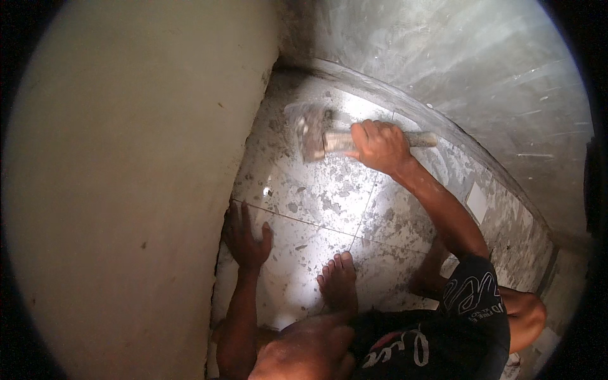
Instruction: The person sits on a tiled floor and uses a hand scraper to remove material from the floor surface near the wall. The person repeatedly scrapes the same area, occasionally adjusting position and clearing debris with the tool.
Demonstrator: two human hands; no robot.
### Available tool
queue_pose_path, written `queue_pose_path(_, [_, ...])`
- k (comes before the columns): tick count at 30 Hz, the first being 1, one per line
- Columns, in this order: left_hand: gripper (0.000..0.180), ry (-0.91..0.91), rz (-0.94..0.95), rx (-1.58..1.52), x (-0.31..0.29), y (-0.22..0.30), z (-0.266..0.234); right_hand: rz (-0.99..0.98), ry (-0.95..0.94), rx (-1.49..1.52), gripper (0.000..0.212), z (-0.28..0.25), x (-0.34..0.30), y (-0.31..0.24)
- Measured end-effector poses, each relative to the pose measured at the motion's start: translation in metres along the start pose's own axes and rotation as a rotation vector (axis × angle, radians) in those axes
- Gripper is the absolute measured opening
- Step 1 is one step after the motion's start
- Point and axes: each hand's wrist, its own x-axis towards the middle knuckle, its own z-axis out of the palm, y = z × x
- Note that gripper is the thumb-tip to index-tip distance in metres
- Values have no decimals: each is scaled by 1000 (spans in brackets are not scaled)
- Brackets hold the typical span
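Observation:
My right hand (383,144) is wrapped round the pale wooden handle of a hammer (337,140). Its dark, broad head is smeared by motion and points left over the tiles. Whether the head touches the floor, I cannot tell. Lower down on the left, my left hand (247,239) has its fingers spread, close against the foot of the left wall, and holds nothing. Beneath both hands lies a floor of pale tiles (285,244), spotted with grey flakes and patches of dried mortar.
A plain wall (139,177) rises along the left. Another grey wall (462,69) curves across the back right, with a rough ledge at its base. A white rectangular piece (476,202) lies near that wall. My bare foot (337,282) stands on the tiles between my arms.

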Motion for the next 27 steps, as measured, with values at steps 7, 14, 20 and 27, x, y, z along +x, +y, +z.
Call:
queue_pose_path(7, [76, 6, 11, -6, 5, 4, 8, 419, -174, -84, 48, 29, 2, 44])
queue_pose_path(14, [82, -15, -4, -21, 4, 4, 6, 124, -18, -152, 47, 18, -8, 30])
queue_pose_path(20, [84, -53, -35, -30, 5, 9, 1, 442, -245, 85, 52, 17, 12, 32])
queue_pose_path(27, [80, -4, 7, 13, 2, -1, 0, -1, 165, 258, 49, -31, 30, -21])
